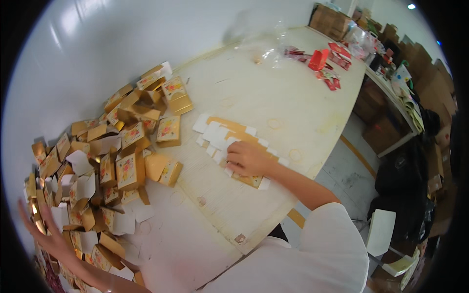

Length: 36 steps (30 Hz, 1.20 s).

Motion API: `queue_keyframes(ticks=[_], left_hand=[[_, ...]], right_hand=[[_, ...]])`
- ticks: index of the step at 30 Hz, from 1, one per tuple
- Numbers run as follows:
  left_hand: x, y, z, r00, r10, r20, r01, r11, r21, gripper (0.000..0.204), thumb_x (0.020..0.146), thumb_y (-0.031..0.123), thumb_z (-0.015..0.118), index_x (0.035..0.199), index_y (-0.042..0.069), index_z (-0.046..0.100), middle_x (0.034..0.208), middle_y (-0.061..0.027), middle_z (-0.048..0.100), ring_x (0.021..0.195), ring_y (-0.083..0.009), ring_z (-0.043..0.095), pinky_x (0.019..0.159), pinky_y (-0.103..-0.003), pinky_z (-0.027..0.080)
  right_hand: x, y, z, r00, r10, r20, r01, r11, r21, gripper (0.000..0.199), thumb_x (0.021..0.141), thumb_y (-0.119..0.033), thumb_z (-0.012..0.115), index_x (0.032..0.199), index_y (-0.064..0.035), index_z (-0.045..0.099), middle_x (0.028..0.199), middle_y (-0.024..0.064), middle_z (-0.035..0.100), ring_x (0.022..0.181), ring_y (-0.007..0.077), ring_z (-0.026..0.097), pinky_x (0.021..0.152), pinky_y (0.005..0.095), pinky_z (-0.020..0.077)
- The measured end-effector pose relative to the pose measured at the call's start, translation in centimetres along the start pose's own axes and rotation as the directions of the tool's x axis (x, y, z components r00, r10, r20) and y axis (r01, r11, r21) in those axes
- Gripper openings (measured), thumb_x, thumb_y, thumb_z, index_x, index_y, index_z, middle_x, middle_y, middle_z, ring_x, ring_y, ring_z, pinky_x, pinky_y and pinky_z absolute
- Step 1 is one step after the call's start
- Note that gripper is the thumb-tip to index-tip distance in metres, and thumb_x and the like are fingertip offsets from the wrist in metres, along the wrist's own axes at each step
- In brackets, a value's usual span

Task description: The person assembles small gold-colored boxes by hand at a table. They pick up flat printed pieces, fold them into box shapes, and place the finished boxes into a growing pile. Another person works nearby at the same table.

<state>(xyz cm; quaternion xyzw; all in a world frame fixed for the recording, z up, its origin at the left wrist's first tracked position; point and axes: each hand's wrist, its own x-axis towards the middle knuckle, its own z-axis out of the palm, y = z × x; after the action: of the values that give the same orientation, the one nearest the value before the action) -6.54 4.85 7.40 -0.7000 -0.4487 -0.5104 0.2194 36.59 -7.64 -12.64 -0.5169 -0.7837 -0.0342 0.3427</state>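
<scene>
At the far left, my left hand [51, 241] reaches over the pile with its fingers spread apart. A shiny gold box [35, 210] shows beside those fingers, and the hand does not look closed on it. Near the middle of the table my right hand [248, 159] rests on a fanned stack of flat cardboard box blanks [234, 125], white and gold. Its fingers are curled in a pinch at a white flap; the fingertips are partly hidden. Folded gold gift boxes with a flower print [128, 171] lie heaped at the left, several with lids standing open.
A pale wall [122, 39] rises behind the heap. Red packets [318, 59] and clear plastic film [273, 49] lie toward the table's far end. Cardboard cartons [328, 22] stand at the back right. Past the table's right edge are a white chair [381, 232] and a lower shelf.
</scene>
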Motion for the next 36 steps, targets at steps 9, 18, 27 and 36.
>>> queue_keyframes(ticks=[9, 18, 27, 36], left_hand=[[-6.4, 13.3, 4.8, 0.915, 0.085, 0.394, 0.178, 0.792, -0.584, 0.031, 0.080, 0.010, 0.054, 0.109, 0.002, 0.050, 0.128, -0.0144, 0.042, 0.120, -0.0283, 0.036, 0.101, -0.039, 0.024], [-11.0, 17.6, 7.8, 0.516, 0.315, 0.797, 0.796, 0.168, -0.582, 0.090, 0.069, 0.038, 0.067, 0.135, 0.005, 0.016, 0.135, -0.0139, 0.029, 0.126, -0.0267, 0.027, 0.103, -0.040, 0.019], [-13.5, 17.2, 10.0, 0.443, 0.527, 0.725, 0.894, -0.314, -0.318, 0.104, 0.066, 0.046, 0.069, 0.136, 0.004, 0.003, 0.135, -0.0142, 0.023, 0.125, -0.0234, 0.027, 0.100, -0.038, 0.026], [-13.2, 13.2, 10.1, 0.466, 0.056, 0.883, 0.871, -0.207, -0.446, 0.060, 0.067, 0.016, 0.068, 0.117, -0.002, 0.039, 0.102, -0.0096, 0.053, 0.090, -0.0177, 0.055, 0.076, -0.029, 0.046]], right_hand=[[0.0, -0.1, 0.8, 0.997, -0.042, -0.058, 0.039, 0.997, -0.061, 0.034, 0.080, -0.026, 0.056, 0.054, -0.0069, 0.049, 0.057, 0.0047, 0.045, 0.064, 0.0223, 0.044, 0.068, 0.0319, 0.0352], [4.5, -2.5, -3.2, 0.991, 0.009, -0.135, -0.013, 0.999, -0.032, 0.035, 0.080, -0.019, 0.057, 0.049, -0.0081, 0.045, 0.046, 0.0048, 0.039, 0.052, 0.0215, 0.038, 0.069, 0.0334, 0.0336], [12.8, -11.7, -1.7, 0.909, 0.105, -0.403, 0.182, 0.770, 0.611, 0.037, 0.082, -0.016, 0.055, 0.048, -0.0071, 0.043, 0.045, 0.0024, 0.043, 0.046, 0.0204, 0.036, 0.064, 0.0308, 0.0322], [13.7, -10.6, -1.6, 0.769, 0.154, -0.620, 0.290, 0.781, 0.554, 0.010, 0.081, -0.011, 0.058, 0.076, -0.0034, 0.054, 0.071, 0.0060, 0.053, 0.068, 0.0186, 0.050, 0.073, 0.0312, 0.0373]])
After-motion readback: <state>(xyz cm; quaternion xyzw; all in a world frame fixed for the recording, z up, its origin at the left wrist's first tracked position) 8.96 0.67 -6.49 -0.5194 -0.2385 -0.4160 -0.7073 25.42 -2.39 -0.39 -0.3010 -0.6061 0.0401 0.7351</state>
